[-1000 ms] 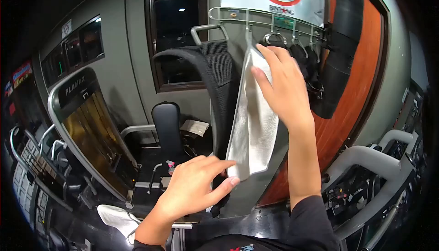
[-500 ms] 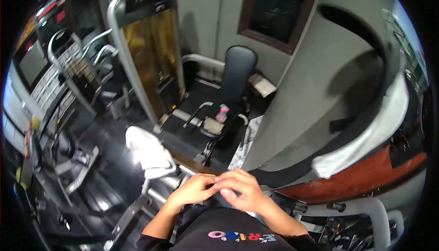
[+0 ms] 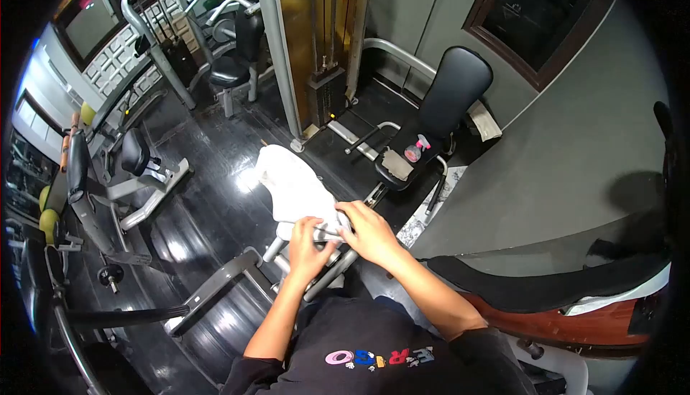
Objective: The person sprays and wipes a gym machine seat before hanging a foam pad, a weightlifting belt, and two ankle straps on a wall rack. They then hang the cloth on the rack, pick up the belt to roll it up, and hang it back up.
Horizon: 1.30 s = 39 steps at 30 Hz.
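I observe the white towel point(image 3: 293, 178) over a metal frame point(image 3: 329, 278), apparently its support. Left hand point(image 3: 309, 253) and right hand point(image 3: 369, 233) touch its near end, probably for edge control; grip closure: cannot tell.

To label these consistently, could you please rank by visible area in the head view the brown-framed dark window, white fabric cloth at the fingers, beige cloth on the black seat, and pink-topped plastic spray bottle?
1. Window
2. White cloth, nearest the camera
3. Beige cloth
4. Spray bottle
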Tool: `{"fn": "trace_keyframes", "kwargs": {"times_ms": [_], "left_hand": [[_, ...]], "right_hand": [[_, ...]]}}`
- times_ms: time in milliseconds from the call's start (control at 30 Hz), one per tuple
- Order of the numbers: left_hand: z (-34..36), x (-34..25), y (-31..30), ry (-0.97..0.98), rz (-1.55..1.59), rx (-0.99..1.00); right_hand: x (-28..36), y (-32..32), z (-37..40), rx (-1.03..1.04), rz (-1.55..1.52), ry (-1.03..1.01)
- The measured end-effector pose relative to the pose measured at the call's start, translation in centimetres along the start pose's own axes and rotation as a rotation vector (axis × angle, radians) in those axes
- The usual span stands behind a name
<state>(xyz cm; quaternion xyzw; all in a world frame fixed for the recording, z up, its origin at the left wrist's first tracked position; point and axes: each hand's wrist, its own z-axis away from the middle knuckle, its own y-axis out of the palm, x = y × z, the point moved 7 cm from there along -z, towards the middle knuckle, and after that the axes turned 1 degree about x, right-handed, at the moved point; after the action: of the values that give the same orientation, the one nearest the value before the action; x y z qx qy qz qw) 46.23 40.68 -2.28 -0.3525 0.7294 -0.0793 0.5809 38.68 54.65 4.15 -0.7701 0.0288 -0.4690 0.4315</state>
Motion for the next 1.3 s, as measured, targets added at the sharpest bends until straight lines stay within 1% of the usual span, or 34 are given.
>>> {"fn": "trace_keyframes", "kwargs": {"times_ms": [100, 167, 233, 300, 333, 367, 400, 433, 467, 500, 533, 567, 600, 633, 667, 700, 733, 767, 800, 833, 867, 900, 933, 967, 1000, 1033, 1067, 1100, 1167, 1200, 1233, 1300], "left_hand": [[-0.9, -0.6, 1.8, 0.053, -0.050, 0.067], [-1.2, 0.3, 2.4, 0.065, -0.092, 0.032], [-1.4, 0.9, 2.3, 0.085, -0.077, 0.026], [-1.6, 2.2, 1.6, 0.094, 0.019, -0.036], [-1.6, 3.7, 1.1, -0.052, 0.197, -0.054], [-2.1, 4.3, 0.0, -0.079, 0.321, -0.103], [-2.5, 5.9, -1.5, -0.237, 0.334, -0.223], [-3.3, 6.3, -3.2, -0.171, 0.397, -0.289], [-4.6, 7.5, -4.8, -0.222, 0.444, -0.327], [-6.0, 7.3, -6.7, -0.231, 0.471, -0.373], [-7.6, 3.9, -9.0, -0.186, 0.462, -0.466], [-9.2, 2.4, -11.3, -0.103, 0.403, -0.506], [-10.5, 2.6, -13.3, -0.015, 0.363, -0.569], [-11.5, -0.1, -15.5, 0.050, 0.272, -0.618], [-12.2, -2.4, -17.2, 0.039, 0.261, -0.731], [-12.8, -3.8, -18.3, 0.032, 0.519, -0.746], [-12.7, -6.7, -19.2, 0.089, 0.588, -0.782], [-12.4, -8.9, -20.1, 0.245, 0.542, -0.774], [-11.3, -12.2, -20.1, 0.417, 0.345, -0.701], [-10.3, -14.2, -19.7, 0.337, 0.789, -0.810], [-8.5, -17.8, -19.8, 0.364, 0.404, -1.026], [-7.1, -17.8, -20.8, 0.509, -0.360, -0.957], [-7.1, -15.3, -22.3, 0.603, -0.096, -0.753], [-8.1, -16.9, -21.9, 0.686, 0.162, -0.542], [-7.8, -18.1, -20.0, 0.870, 0.744, -0.315], [-7.4, -22.4, -17.1, 0.998, 1.324, -0.051], [-7.2, -25.7, -16.1, 1.018, 1.442, 0.142], [-6.1, -29.4, -15.5, 0.926, 1.209, 0.543], [-5.2, -30.9, -13.4, 0.838, 1.294, 0.538], [-4.7, -31.4, -12.7, 0.812, 1.238, 0.654], [-4.4, -32.3, -12.1, 0.799, 1.222, 0.801], [-3.7, -32.7, -11.3, 0.751, 1.320, 0.697]], "right_hand": [[-0.9, 1.5, -0.1, -0.050, 0.063, 0.000], [-1.6, 1.4, 0.1, -0.026, -0.017, 0.060], [-1.6, 1.4, 0.4, -0.050, -0.014, 0.003], [-1.6, 1.5, 0.5, -0.064, 0.011, -0.014], [-1.6, 1.5, 0.5, -0.062, 0.013, -0.006], [-1.6, 1.5, 0.6, -0.063, 0.015, 0.001], [-1.8, 1.7, 0.7, -0.079, 0.006, 0.021], [-1.8, 1.7, 0.7, -0.092, 0.021, 0.012], [-1.9, 1.7, 0.7, -0.093, 0.024, 0.025], [-1.8, 1.7, 0.7, -0.094, 0.026, 0.037], [-2.0, 1.9, 0.6, -0.097, 0.037, 0.044], [-2.0, 2.0, 0.6, -0.080, 0.061, 0.060], [-2.0, 2.0, 0.6, -0.094, 0.074, 0.046], [-2.0, 2.0, 0.7, -0.106, 0.086, 0.033], [-2.2, 2.0, 0.7, -0.126, 0.093, 0.043], [-2.3, 2.2, 0.7, -0.122, 0.099, 0.041], [-2.3, 2.3, 0.8, -0.119, 0.107, 0.040], [-2.3, 2.2, 0.8, -0.111, 0.084, 0.047], [-2.4, 2.3, 0.7, -0.092, 0.093, 0.067], [-2.6, 2.5, 0.8, -0.074, 0.100, 0.095], [-2.5, 2.4, 0.7, -0.035, 0.099, 0.115], [-2.3, 2.1, 0.9, -0.019, 0.118, 0.120], [-1.3, 1.1, 1.2, -0.091, 0.101, 0.020], [0.1, -0.3, 1.5, -0.164, 0.087, -0.086], [1.1, -1.4, 2.2, -0.181, 0.060, -0.113], [2.8, -2.7, 2.9, -0.194, 0.032, -0.143], [3.6, -3.7, 3.7, -0.229, -0.093, -0.127], [3.6, -4.1, 4.5, -0.243, -0.090, -0.116], [4.3, -4.6, 5.7, -0.169, -0.297, -0.222], [5.6, -7.9, 7.1, -0.254, -0.357, -0.279], [5.6, -9.5, 8.8, -0.313, -0.381, -0.267], [4.4, -11.1, 10.7, -0.486, 0.135, -0.152]]}}
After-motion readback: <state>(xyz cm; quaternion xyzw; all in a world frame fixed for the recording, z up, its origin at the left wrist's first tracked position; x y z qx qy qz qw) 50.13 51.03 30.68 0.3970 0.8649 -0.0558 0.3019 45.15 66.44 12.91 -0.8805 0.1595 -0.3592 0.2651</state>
